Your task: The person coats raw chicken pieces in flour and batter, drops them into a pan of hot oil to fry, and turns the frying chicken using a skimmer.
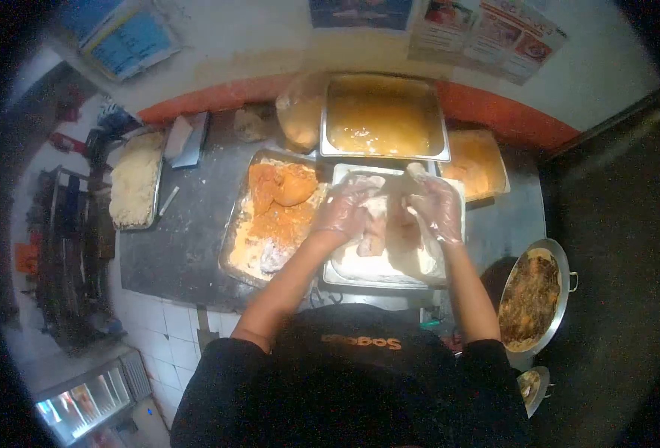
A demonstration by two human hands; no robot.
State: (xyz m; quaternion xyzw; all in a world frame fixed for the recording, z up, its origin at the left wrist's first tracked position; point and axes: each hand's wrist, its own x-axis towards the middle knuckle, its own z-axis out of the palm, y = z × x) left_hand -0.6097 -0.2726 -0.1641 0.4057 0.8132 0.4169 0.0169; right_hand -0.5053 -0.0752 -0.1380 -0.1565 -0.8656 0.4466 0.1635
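Observation:
Both hands wear clear plastic gloves dusted with flour, over a white-lined tray of flour [341, 278]. My left hand [350, 205] is closed around a pale floured piece of chicken [372, 237], whose lower end hangs below the fingers. My right hand [436, 207] is bent at the tray's right side, fingers curled around a pale floured piece that sticks up above them; its exact shape is partly hidden. Left of the flour stands a metal tray [233, 254] with orange-coated chicken [289, 185], orange powder and one whitish floured lump [274, 255].
A deep metal pan of yellow-brown liquid [382, 119] stands behind the flour tray. An orange-filled container [475, 164] sits at right, bagged food [300, 116] at back. A crumb-filled tray [135, 179] lies far left. Two metal pans, the larger one [530, 299] brown inside, stand lower right.

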